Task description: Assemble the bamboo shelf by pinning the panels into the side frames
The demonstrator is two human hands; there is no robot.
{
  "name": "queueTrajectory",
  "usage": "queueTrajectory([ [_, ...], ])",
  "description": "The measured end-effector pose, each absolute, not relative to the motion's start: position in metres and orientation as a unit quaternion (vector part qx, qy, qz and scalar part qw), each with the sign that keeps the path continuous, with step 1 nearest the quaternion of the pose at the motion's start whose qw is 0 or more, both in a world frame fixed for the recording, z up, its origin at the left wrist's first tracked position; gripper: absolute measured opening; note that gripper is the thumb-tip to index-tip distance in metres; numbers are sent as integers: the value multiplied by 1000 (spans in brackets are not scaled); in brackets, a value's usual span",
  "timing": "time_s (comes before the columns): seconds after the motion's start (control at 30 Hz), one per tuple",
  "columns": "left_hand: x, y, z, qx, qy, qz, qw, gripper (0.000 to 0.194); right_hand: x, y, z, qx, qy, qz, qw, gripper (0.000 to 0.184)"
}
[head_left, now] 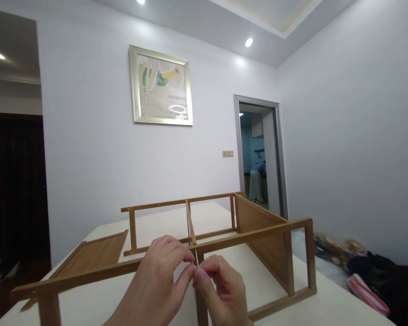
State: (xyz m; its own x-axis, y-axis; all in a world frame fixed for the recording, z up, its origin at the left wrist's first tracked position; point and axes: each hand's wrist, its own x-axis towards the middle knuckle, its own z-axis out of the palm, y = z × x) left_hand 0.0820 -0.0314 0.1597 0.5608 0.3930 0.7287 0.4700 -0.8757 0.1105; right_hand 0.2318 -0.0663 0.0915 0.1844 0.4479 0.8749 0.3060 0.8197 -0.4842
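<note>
A brown wooden shelf frame lies on its side across a white table. My left hand reaches over its near rail, thumb and fingers pinched together. Close beside it, my right hand has its thumb and forefinger pressed together. A thin metal rod stands up from between the fingertips of both hands, in front of the rail at the middle upright. Whether it is a screw or a hex key, I cannot tell; its lower end is hidden by the fingers.
The white table carries the frame, with a wooden panel joining its two sides at the right. A loose slatted panel lies at the left. Clothes lie beyond the right edge. A person bends over through the doorway.
</note>
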Motion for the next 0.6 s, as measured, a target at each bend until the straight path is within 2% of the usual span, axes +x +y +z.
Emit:
queueTrajectory([
  [0.23, 84, -38, 140, -862, -233, -450, -6, 9, 230, -66, 92, -253, -636, 66, 726, 15],
  [0.37, 88, -34, 126, -828, -163, -534, 56, 11, 231, -66, 91, -239, -641, 63, 727, 14],
  [0.6, 99, -35, 116, -800, -130, -572, 124, 24, 241, -72, 89, -261, -660, 7, 704, 13],
])
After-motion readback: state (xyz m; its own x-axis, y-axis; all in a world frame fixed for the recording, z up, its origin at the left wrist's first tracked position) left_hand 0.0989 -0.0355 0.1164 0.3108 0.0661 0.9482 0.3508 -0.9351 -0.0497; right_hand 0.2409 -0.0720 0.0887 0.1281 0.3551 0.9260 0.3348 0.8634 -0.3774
